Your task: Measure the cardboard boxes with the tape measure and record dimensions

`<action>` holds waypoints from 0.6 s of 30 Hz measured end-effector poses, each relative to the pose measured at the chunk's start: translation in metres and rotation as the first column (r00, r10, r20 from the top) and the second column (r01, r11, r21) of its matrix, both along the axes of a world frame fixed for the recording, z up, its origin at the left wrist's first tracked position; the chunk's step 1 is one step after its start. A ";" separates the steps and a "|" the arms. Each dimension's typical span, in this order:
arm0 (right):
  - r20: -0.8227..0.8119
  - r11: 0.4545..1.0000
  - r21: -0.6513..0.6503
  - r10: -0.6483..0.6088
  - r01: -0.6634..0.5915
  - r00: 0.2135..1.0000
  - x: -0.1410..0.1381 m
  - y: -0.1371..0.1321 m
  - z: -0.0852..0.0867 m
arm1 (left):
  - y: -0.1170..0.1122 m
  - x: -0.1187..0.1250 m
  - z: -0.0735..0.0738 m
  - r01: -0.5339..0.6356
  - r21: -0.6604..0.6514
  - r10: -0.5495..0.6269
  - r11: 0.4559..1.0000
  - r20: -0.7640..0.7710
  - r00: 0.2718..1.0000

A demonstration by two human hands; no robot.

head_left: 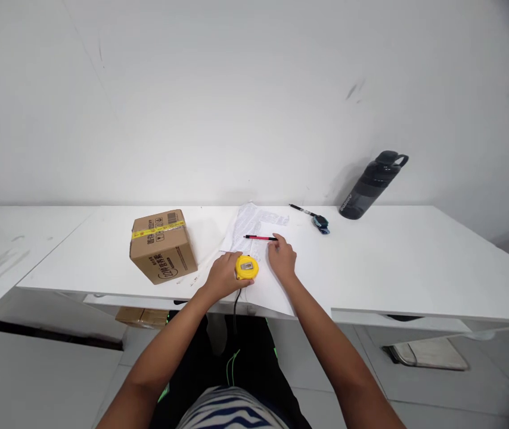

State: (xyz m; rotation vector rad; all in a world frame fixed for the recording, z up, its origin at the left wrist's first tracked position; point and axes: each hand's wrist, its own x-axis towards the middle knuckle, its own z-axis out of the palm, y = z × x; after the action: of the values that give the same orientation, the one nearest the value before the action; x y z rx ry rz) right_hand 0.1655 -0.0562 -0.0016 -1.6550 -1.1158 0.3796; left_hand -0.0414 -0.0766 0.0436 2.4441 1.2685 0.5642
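Note:
A yellow tape measure [247, 267] is in the grip of my left hand [223, 275], with fingers and thumb curved round its left side. A black strap [235, 307] hangs from it past the table's front edge. Just to the right, my right hand [283, 259] has its fingers closed at the right end of a red and black pen [261, 238]. The pen points left across the papers. Under both hands lie a blank white sheet [301, 292] and, behind it, a creased printed sheet [248, 221].
On the white table [393, 268], a taped cardboard box [163, 247] stands to the left. A dark wristwatch [320, 224] and a black pen [301, 210] lie behind my right hand. Farther right, a dark water bottle [371, 186] stands near the wall [236, 107].

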 end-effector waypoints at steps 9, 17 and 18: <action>-0.333 0.680 0.183 0.722 -0.710 0.606 -0.055 -0.044 0.064 | -0.029 -0.008 0.026 -0.266 0.218 0.167 0.939 0.387 0.907; 0.120 0.612 0.222 0.755 -0.759 0.645 -0.100 -0.068 0.134 | -0.075 -0.088 0.096 -0.027 -0.343 0.309 0.939 0.808 0.502; 0.240 0.573 0.192 0.760 -0.796 0.605 -0.104 -0.070 0.142 | -0.077 -0.100 0.103 -0.014 -0.415 0.371 0.910 0.798 0.474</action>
State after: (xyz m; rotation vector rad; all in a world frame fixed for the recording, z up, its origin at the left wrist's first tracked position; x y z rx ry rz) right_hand 0.0611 -0.1262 0.1399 -0.8435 -1.9026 0.6416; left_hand -0.1411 -0.1538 0.1462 1.3130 1.0322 1.2969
